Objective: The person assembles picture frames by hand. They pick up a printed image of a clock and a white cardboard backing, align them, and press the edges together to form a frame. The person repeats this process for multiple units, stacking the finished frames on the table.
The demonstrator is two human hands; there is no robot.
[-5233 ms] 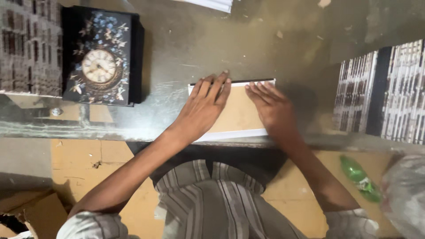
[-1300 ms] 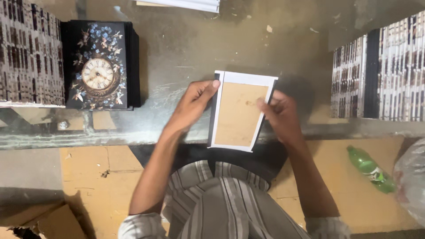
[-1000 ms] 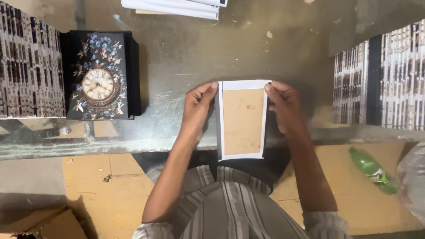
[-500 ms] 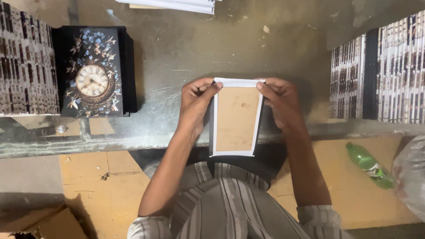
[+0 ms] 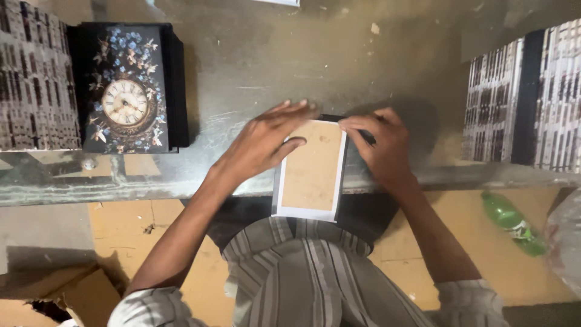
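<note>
A rectangular board with a brown middle and a white border lies lengthwise toward me, its near end hanging over the table's front edge. My left hand lies flat across its far left corner with the fingers spread. My right hand presses its far right corner, fingers bent over a dark edge that shows beneath the board.
A black framed clock panel with blue flowers lies at the left on the grey table. Stacks of dark patterned panels stand at the far left and right. A green bottle lies on the floor at the right.
The board was turned from crosswise to lengthwise. Both hands have since shifted from gripping its far corners to pressing down on its far end.
</note>
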